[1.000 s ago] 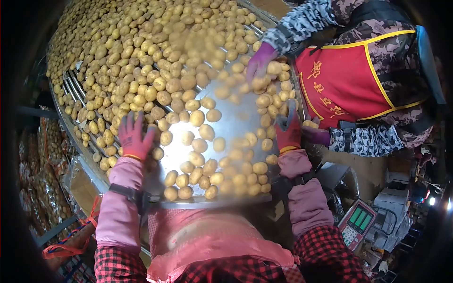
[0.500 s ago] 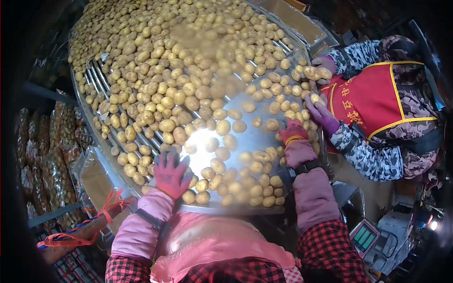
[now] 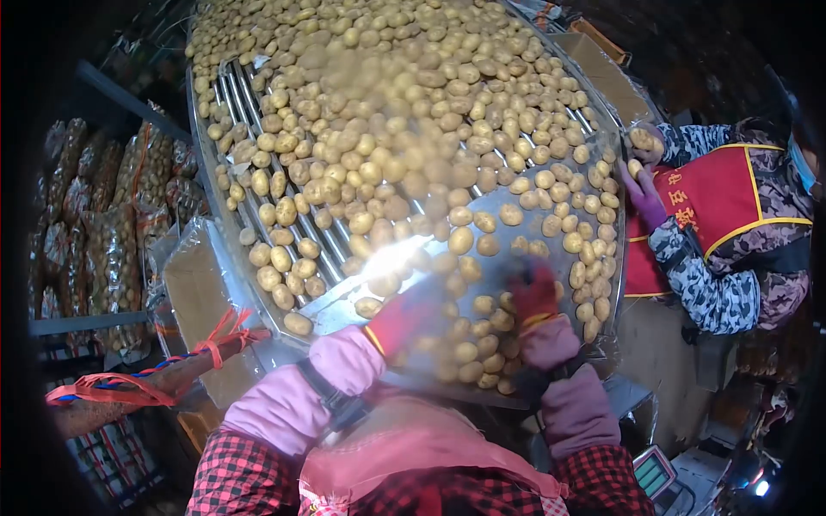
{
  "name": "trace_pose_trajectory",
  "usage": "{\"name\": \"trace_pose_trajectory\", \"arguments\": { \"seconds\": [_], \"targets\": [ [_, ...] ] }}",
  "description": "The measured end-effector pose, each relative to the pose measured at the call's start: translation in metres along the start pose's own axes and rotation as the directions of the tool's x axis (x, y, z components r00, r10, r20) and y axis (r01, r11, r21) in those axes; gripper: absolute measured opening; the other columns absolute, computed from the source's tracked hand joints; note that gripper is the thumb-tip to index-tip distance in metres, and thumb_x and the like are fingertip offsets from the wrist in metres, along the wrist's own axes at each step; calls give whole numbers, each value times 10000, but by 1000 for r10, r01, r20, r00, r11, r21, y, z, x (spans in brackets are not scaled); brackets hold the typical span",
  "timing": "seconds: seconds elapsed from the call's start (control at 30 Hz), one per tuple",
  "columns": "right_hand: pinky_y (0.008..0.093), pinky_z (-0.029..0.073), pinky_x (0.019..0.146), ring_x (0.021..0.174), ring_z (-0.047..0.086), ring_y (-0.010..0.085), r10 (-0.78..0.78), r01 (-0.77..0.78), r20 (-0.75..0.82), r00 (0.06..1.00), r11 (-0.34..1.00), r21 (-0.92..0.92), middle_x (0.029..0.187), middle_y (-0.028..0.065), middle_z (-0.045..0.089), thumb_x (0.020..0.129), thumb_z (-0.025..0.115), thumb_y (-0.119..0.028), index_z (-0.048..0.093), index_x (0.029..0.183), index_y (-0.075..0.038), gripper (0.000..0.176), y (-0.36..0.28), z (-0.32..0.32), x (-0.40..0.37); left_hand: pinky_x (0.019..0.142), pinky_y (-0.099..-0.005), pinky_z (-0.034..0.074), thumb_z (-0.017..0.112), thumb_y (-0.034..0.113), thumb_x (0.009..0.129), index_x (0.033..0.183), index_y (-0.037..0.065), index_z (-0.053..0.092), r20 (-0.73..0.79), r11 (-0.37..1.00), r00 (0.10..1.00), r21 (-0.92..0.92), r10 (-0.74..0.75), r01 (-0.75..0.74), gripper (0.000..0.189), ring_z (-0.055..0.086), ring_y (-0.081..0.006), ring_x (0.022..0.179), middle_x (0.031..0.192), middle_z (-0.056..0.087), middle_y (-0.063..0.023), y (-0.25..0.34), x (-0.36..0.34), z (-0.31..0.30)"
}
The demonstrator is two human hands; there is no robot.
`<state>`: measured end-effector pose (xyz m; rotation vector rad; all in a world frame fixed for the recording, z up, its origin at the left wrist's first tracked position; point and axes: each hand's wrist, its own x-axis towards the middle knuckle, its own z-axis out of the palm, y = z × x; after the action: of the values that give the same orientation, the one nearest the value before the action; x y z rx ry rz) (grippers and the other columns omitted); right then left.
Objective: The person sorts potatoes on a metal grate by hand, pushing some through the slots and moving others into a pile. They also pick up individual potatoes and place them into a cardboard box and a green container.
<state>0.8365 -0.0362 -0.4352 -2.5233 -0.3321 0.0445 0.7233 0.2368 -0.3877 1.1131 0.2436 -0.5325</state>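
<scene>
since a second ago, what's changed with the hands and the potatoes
The left hand has swept right over the metal plate toward the right hand, which has come inward from the plate's right edge; blur hides whether either grips anything. Potatoes have bunched between them, leaving the plate's left side barer. The co-worker's far hand has drawn back to the edge, holding a potato. The rollers remain crowded.

Your gloved left hand reaches over the table's near edge, its fingers blurred beside loose potatoes. Your gloved right hand, also blurred, is among potatoes inward from the right edge; its grip is hard to make out. Potatoes crowd the metal rollers toward the far edge. Past the right edge, a co-worker's gloved hands hold potatoes before a red apron.
</scene>
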Motion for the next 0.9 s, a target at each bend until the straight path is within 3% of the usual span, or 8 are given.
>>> {"name": "trace_pose_trajectory", "arguments": {
  "seconds": [0.07, 0.27, 0.4, 0.53, 0.73, 0.77, 0.8, 0.9],
  "targets": [
    [478, 523, 937, 1052, 651, 394, -353, 320, 151, 923, 925, 204, 1167, 208, 657, 826, 741, -291, 627, 1284, -71, 520, -78, 1, -18, 994, -357, 526, 537, 342, 1063, 1484, 65, 450, -9, 865, 978, -469, -206, 178, 512, 616, -212, 1149, 1311, 613, -84, 15, -5, 1],
    [571, 344, 1113, 1347, 416, 477, -243, 259, 91, 966, 925, -277, 1480, 218, 451, 817, 719, -525, 498, 1466, -141, 786, -89, 35, 26, 792, -246, 562, 496, 309, 1078, 1331, -56, 557, -129, 890, 991, -449, 25, -81, 448, 643, -133, 882, 1101, 659, -93, -21, -46, -112],
    [622, 250, 1164, 1437, 304, 510, -460, 414, -23, 887, 819, -398, 1591, 205, 335, 814, 674, -639, 439, 1530, -222, 861, -112, 69, 106, 912, -302, 561, 515, 208, 1061, 1256, -52, 583, -369, 868, 899, -334, 237, -367, 332, 645, -212, 1016, 1123, 651, -124, -39, -69, -165],
    [619, 224, 1180, 1468, 264, 491, -294, 270, 4, 956, 872, -408, 1616, 192, 305, 820, 647, -683, 412, 1538, -348, 826, -183, 95, 186, 950, -380, 556, 567, 133, 1011, 1216, -46, 596, -482, 823, 853, -388, 202, -415, 274, 651, -274, 1080, 1170, 654, -146, -51, -85, -181],
    [626, 241, 1178, 1470, 270, 465, -363, 424, 220, 906, 789, -445, 1592, 197, 315, 811, 672, -648, 485, 1486, -360, 757, -181, 151, 145, 732, -233, 482, 589, 162, 986, 1352, -20, 567, -689, 827, 628, -73, 363, -557, 410, 575, -133, 812, 1045, 633, -69, -6, -43, -171],
    [624, 239, 1179, 1467, 277, 460, -351, 470, 329, 877, 767, -437, 1577, 196, 339, 804, 683, -636, 489, 1482, -355, 759, -178, 136, 126, 871, -277, 515, 578, 144, 992, 1425, -25, 512, -564, 841, 665, 106, 490, -530, 469, 628, -187, 983, 1187, 639, -100, -10, -25, -198],
    [623, 237, 1179, 1465, 284, 456, -332, 512, 428, 840, 746, -426, 1562, 195, 362, 798, 693, -624, 494, 1478, -351, 760, -172, 121, 110, 1053, -349, 469, 586, 112, 965, 1467, -23, 468, -428, 621, 471, 668, 771, -410, 533, 581, -261, 1243, 1378, 587, -157, 13, -1, -190],
    [628, 261, 1155, 1426, 349, 443, -447, 513, 310, 839, 840, -177, 1520, 181, 424, 785, 725, -565, 530, 1446, -315, 734, -130, 102, 57, 1104, -431, 444, 614, 260, 886, 1438, 208, 549, -324, 342, 738, 930, 592, 134, 558, 498, -383, 1356, 1585, 399, -141, 68, 25, -168]
  ]
}}
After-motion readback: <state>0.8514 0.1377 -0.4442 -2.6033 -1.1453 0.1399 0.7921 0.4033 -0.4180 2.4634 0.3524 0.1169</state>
